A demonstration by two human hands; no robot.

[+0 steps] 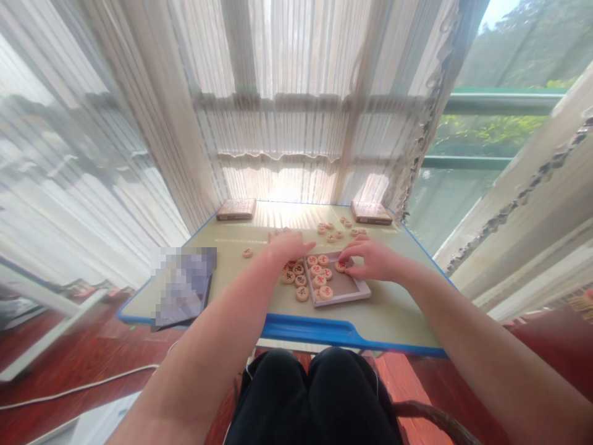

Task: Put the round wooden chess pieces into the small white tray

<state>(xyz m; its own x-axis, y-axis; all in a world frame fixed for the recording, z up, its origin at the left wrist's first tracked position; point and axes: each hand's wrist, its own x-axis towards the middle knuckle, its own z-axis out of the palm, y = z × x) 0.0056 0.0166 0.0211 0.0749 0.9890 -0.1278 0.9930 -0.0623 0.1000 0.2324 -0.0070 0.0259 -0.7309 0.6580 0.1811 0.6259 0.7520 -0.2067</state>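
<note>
A shallow open box (pixel 340 301) stands on the table, with several round wooden Chinese chess pieces (pixel 319 281) in its left part, their characters red. My right hand (pixel 365 258) reaches over the box's right side, thumb and fingers closed round a red-marked chess piece (pixel 340 267). To the left of the box lies a cluster of loose pieces (pixel 301 280), mostly dark-marked. Over the far side of that cluster my left hand (pixel 287 245) is palm down, thumb spread away from the fingers. Its fingertips are partly hidden behind the hand, and I see nothing held in it.
More chess pieces (pixel 330 238) are scattered toward the back right, and one lone piece (pixel 247 253) lies at left. Flat boxes (pixel 236 209) sit at both far corners. A partly pixelated tablet-like object (pixel 197 296) rests at the left edge. The table (pixel 393 321) has a blue rim.
</note>
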